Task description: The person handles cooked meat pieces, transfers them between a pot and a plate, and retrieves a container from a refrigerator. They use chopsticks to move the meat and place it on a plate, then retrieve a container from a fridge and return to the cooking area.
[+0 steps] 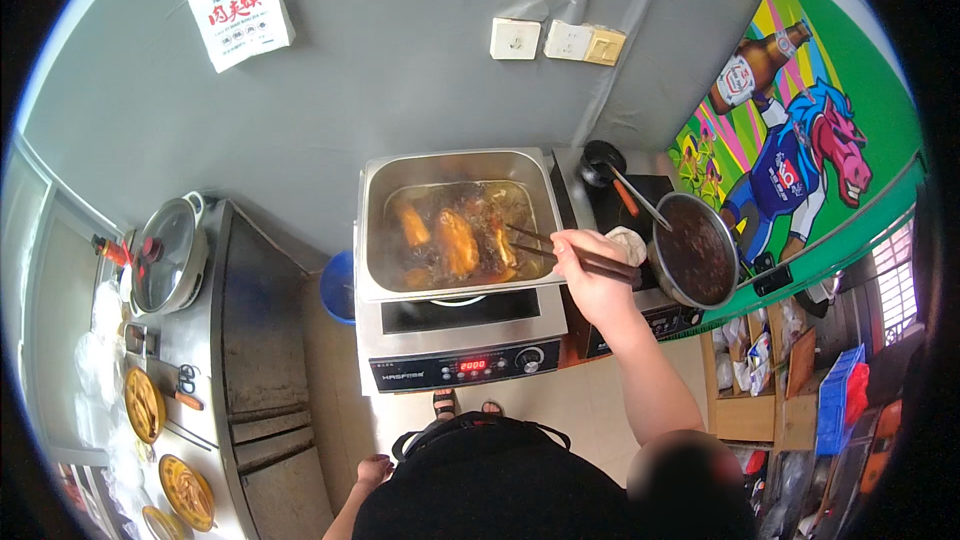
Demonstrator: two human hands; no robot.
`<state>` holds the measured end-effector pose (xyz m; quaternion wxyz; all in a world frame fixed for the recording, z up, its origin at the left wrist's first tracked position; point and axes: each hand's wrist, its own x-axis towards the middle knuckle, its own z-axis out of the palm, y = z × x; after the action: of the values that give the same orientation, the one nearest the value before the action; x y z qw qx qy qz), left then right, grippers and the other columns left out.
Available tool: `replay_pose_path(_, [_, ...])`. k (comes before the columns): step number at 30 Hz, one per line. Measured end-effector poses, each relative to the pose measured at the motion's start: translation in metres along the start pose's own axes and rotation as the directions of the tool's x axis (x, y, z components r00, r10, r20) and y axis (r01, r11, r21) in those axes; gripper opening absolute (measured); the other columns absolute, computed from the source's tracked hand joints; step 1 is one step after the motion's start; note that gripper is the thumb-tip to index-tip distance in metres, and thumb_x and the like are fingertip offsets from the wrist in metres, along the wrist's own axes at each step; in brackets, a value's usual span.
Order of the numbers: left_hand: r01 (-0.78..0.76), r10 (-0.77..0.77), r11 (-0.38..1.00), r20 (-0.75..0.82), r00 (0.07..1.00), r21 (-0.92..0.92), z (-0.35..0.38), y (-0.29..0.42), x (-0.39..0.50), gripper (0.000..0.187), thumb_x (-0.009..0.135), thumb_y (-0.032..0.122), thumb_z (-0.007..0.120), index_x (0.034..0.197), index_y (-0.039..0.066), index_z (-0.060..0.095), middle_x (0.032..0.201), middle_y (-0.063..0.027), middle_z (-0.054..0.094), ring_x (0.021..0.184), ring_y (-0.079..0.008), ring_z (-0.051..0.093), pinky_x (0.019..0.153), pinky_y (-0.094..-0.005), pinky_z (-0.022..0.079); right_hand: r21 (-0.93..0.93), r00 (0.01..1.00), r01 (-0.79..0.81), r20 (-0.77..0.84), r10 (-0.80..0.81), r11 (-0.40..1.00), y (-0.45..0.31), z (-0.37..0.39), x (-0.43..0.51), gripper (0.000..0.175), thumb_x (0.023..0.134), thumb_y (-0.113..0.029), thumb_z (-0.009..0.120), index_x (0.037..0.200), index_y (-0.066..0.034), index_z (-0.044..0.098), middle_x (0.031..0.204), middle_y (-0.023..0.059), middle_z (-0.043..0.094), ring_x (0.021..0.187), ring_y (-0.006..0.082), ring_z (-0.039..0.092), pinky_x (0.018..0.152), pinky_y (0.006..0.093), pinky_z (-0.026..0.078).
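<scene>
My right hand (590, 277) grips a pair of dark chopsticks (613, 268) above the right side of a deep stainless steel pan (450, 163). The chopsticks' tips reach into the brown, bubbling liquid beside a narrow browned piece (504, 240). A large golden-brown piece (457, 244), seemingly meat, lies mid-pan, with a paler piece (412, 226) to its left. Under the pan stands an induction cooker (465, 345) with its red display lit. My left hand (373, 471) hangs low by my side, away from the cooker; its fingers are partly hidden.
At right, a metal pot (694, 247) of dark sauce has a ladle (637, 195) in it, near a small black pan (602, 161). The left counter holds a lidded pot (169, 255), scissors (187, 379) and yellow bowls (186, 491) of food. A blue bucket (337, 289) stands on the floor.
</scene>
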<state>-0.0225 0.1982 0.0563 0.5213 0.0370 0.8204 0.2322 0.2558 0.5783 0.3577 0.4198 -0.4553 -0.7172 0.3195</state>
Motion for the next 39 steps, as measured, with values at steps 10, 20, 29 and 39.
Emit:
replay_pose_path(10, [-0.051,0.049,0.996,0.033,0.998,0.070,0.006,0.016,0.015,0.017,0.084,0.003,0.061,0.098,-0.005,0.065,0.080,-0.0107,0.066,0.068,-0.0193,0.065,0.059,-0.0290,0.053,-0.136,0.977,0.154,-0.129,-0.171,0.979,-0.024,-0.028,0.001,0.004,0.086,-0.002,0.061,0.087,0.0003,0.063,0.073,0.0108,0.061,0.061,0.0166,0.059,0.057,0.0276,0.045])
replay_pose_path(20, [-0.043,0.044,0.999,0.066,0.997,-0.007,0.002,0.006,0.031,0.017,0.085,0.004,0.061,0.099,-0.005,0.065,0.081,-0.0106,0.067,0.067,-0.0197,0.065,0.060,-0.0292,0.053,-0.102,0.999,-0.027,-0.029,0.024,0.994,-0.002,0.001,-0.001,0.012,0.088,-0.011,0.059,0.085,-0.0021,0.065,0.075,0.0119,0.063,0.066,0.0216,0.063,0.061,0.0311,0.048])
replay_pose_path(29, [-0.033,0.030,0.998,0.043,0.999,0.055,0.004,0.011,0.021,0.016,0.085,0.006,0.061,0.097,-0.004,0.065,0.079,-0.0103,0.066,0.065,-0.0183,0.064,0.058,-0.0284,0.052,0.130,0.973,-0.218,-0.045,0.225,0.967,-0.037,-0.043,0.003,0.017,0.092,-0.012,0.057,0.093,0.0021,0.067,0.076,0.0082,0.066,0.062,0.0121,0.065,0.058,0.0227,0.052])
replay_pose_path(39, [-0.107,0.093,0.985,0.106,0.990,0.135,0.002,0.022,0.013,0.019,0.086,0.007,0.059,0.101,-0.004,0.063,0.083,-0.0125,0.067,0.068,-0.0192,0.065,0.060,-0.0282,0.054,0.326,0.967,-0.185,0.229,0.112,0.927,-0.037,-0.034,0.036,0.028,0.098,-0.020,0.047,0.093,0.0025,0.064,0.074,0.0126,0.065,0.056,0.0119,0.061,0.049,0.0219,0.046])
